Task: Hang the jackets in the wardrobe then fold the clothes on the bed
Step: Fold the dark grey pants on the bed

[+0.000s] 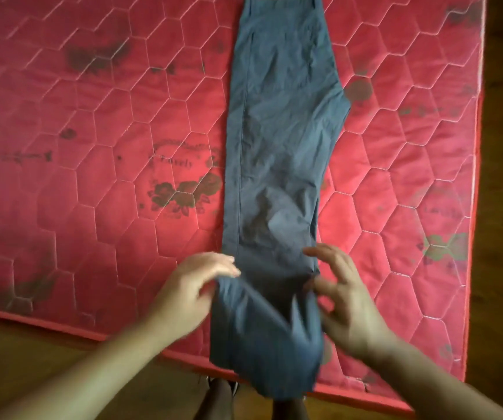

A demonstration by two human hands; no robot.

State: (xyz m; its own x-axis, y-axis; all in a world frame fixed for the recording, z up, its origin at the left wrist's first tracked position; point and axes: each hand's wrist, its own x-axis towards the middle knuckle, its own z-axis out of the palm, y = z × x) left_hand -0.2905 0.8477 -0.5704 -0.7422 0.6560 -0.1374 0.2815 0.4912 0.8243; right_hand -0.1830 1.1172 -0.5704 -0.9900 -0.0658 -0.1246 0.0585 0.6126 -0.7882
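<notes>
**Two hands at the near hem, trousers running straight away**

One red quilted bed (92, 207) carries the grey-blue trousers (277, 131). They lie leg on leg, with the long axis running from the near edge of the bed straight away from the person and the waist at the far end. The hem end is bunched and raised, and it overhangs the near edge.

The left hand (192, 292) is at the left side of that end and the right hand (350, 304) at the right side, both about equally close. The left fingers (223, 265) lie nearly straight over the corner and seem to pinch the cloth against the thumb below. The right fingers (319, 253) are spread apart and loosely curled at the edge. Blur hides whether they grip.

The fold likely goes along the axis, hem toward waist, with both hands moving together.
</notes>
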